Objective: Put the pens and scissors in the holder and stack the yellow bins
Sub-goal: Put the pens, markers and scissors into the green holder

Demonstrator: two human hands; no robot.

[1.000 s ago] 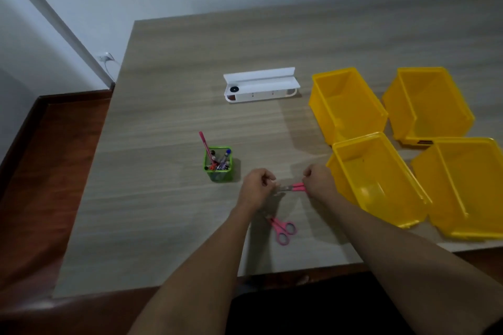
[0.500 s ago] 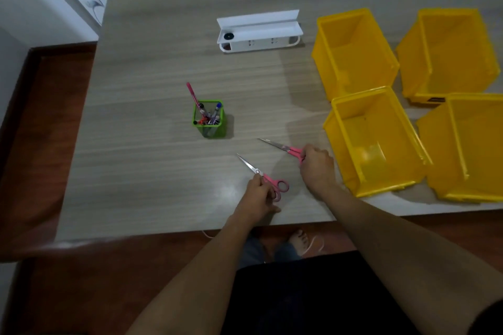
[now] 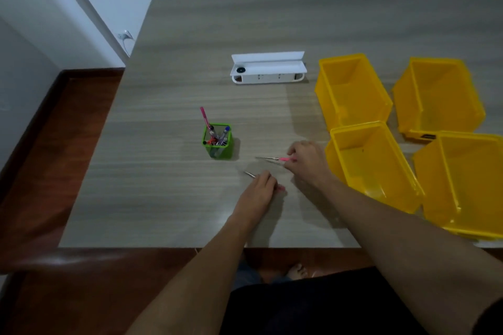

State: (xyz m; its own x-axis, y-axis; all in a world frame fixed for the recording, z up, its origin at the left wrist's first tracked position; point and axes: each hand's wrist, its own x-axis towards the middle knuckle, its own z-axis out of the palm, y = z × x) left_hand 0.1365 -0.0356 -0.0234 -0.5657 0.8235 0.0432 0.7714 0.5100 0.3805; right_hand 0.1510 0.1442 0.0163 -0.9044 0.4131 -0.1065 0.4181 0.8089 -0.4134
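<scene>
A small green holder (image 3: 217,144) stands mid-table with several pens in it, a pink pen (image 3: 204,117) sticking up highest. My right hand (image 3: 309,162) grips pink-handled scissors (image 3: 272,158), blades pointing left toward the holder. My left hand (image 3: 258,190) grips a second pair of pink-handled scissors (image 3: 250,174); only the blade tip and a bit of pink handle show. Several yellow bins sit unstacked on the right: a near-left bin (image 3: 373,163), a near-right bin (image 3: 462,185), a far-left bin (image 3: 351,90) and a far-right bin (image 3: 438,98).
A white open case (image 3: 268,69) lies behind the holder. The wooden table's (image 3: 177,198) near edge runs just below my forearms. Its left edge drops to a brown floor (image 3: 54,171). A wall stands at the back.
The view has tilted up and away. Both hands with their scissors have moved forward toward the holder; the left hand now covers most of its scissors.
</scene>
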